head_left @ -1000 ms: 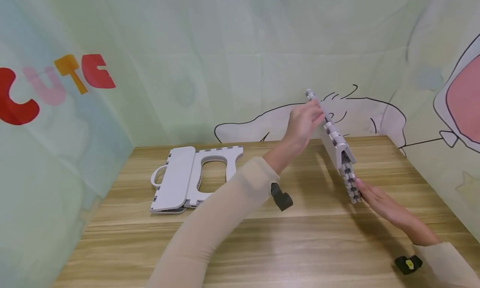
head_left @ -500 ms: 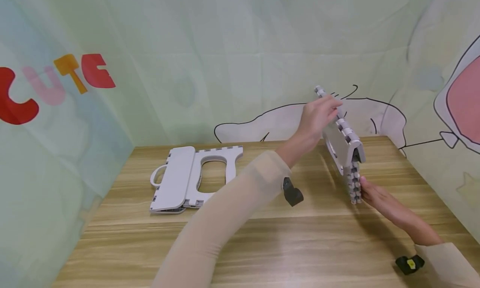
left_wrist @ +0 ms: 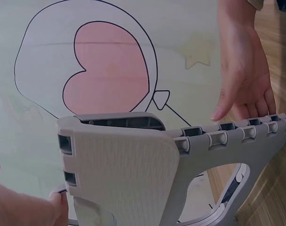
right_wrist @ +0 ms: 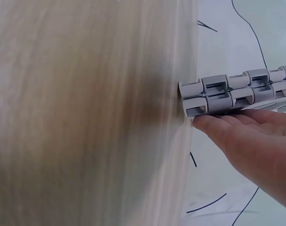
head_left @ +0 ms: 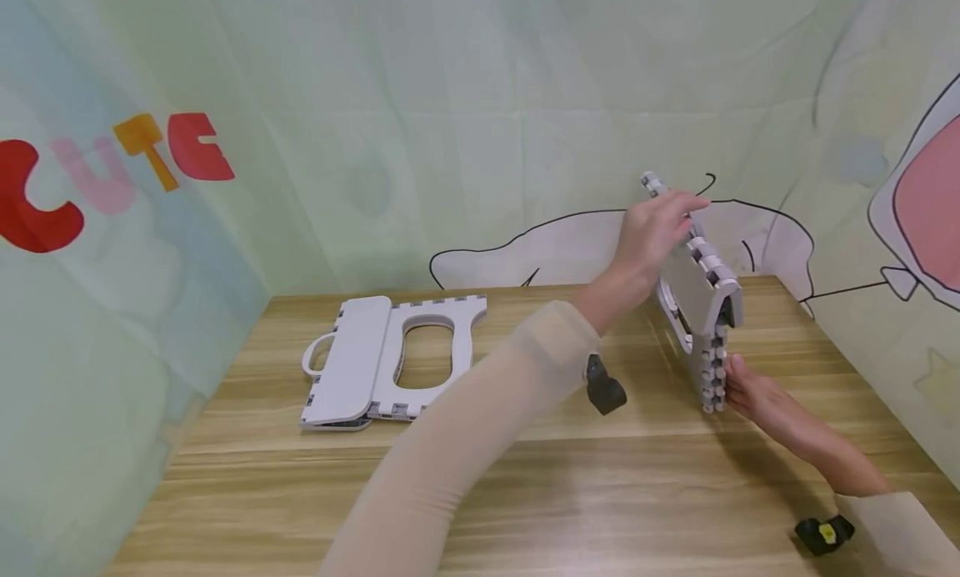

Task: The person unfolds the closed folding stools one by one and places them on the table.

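A white-and-grey folding stool (head_left: 688,289) stands on edge at the right of the table, partly folded, its top panel jutting at an angle over the legs. My left hand (head_left: 645,239) holds its upper edge near the handle side; in the left wrist view the left fingers (left_wrist: 53,207) reach that edge beside the panel (left_wrist: 122,169). Against the lower right side lies my right hand (head_left: 780,414), its fingers extended. The right wrist view has this hand (right_wrist: 256,146) flat along the hinged edge (right_wrist: 237,89). Part of the right fingers is hidden behind the stool.
A second folding stool (head_left: 350,360), white with a loop handle (head_left: 309,356) on its left, lies flat on the wooden table (head_left: 570,494) at the left. A printed cloth (head_left: 450,127) hangs behind and beside the table.
The standing stool's upper part has swung to the right together with my left hand, and its panel leans less to the left. My right hand has barely moved at the lower edge.
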`<state>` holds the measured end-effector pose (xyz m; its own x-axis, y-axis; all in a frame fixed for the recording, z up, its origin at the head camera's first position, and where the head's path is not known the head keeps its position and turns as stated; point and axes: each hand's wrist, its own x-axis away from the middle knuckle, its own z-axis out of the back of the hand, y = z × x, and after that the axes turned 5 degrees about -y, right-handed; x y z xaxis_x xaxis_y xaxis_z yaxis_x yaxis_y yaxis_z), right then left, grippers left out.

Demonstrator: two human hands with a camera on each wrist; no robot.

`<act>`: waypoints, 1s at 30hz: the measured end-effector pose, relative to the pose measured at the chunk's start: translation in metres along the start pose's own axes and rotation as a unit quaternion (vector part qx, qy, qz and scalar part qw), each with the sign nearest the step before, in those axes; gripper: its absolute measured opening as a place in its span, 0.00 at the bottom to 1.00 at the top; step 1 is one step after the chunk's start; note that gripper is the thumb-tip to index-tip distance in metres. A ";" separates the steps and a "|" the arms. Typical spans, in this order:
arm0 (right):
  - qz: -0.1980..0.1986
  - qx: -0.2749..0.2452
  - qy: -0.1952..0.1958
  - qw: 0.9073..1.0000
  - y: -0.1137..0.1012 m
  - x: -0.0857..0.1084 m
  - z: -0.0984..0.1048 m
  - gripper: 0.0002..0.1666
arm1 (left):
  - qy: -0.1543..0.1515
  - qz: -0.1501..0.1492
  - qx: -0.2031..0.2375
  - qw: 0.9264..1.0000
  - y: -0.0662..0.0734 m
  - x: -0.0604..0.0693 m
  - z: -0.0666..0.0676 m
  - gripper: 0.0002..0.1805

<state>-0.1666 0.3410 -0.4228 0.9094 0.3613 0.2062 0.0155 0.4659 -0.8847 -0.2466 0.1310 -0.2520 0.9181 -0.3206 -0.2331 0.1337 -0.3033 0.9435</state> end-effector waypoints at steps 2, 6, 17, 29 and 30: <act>-0.001 -0.001 0.000 1.000 0.001 0.000 0.000 0.47 | 0.008 0.011 0.031 0.999 0.001 -0.002 -0.002 0.14; -0.003 -0.001 -0.001 1.000 0.002 0.000 0.000 0.47 | 0.032 0.038 0.147 0.988 0.004 -0.007 -0.007 0.14; 0.008 -0.009 -0.009 1.000 0.003 0.000 0.004 0.48 | 0.034 0.055 0.231 0.971 0.006 -0.014 -0.016 0.16; 0.047 -0.055 -0.024 0.997 0.005 -0.003 0.003 0.48 | 0.024 0.049 0.235 0.970 0.004 -0.018 -0.022 0.17; 0.046 -0.055 -0.025 0.997 0.006 -0.003 0.003 0.49 | 0.024 0.048 0.238 0.970 0.003 -0.018 -0.022 0.17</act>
<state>-0.1701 0.3447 -0.4273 0.8876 0.4390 0.1393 -0.0193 0.3377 -0.9411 -0.2542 0.1558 -0.2394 0.9357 -0.3292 -0.1269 -0.1308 -0.6579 0.7416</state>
